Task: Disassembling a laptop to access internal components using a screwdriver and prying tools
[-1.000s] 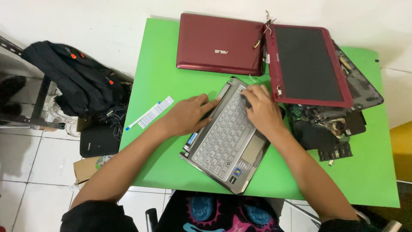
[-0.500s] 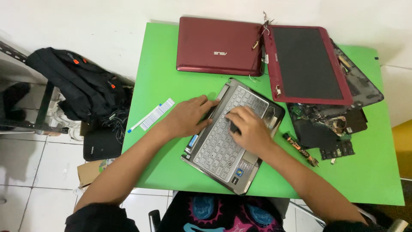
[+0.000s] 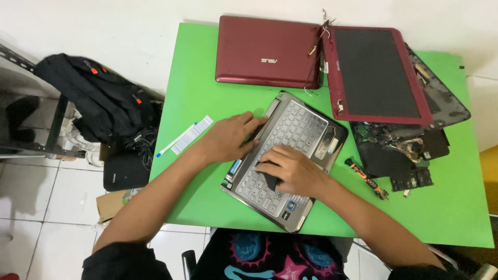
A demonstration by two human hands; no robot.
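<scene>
A silver laptop base with its keyboard (image 3: 306,129) lies at a slant in the middle of the green table (image 3: 202,88). My left hand (image 3: 231,137) lies over the base's upper left edge, fingers curled onto it. My right hand (image 3: 293,171) rests on the lower half of the keyboard. Its fingers are pinched on a small dark flat piece (image 3: 270,182) that touches the keys.
A closed red laptop lid (image 3: 267,52) and a red screen frame (image 3: 376,72) lie at the back. Dark circuit boards and loose parts (image 3: 399,148) and an orange-and-black screwdriver (image 3: 365,179) sit to the right. A white ribbon cable (image 3: 187,136) lies left; a black backpack (image 3: 98,101) is on the floor.
My right hand has slid from the keyboard's upper right corner down toward its lower middle. My left hand has stayed on the upper left edge.
</scene>
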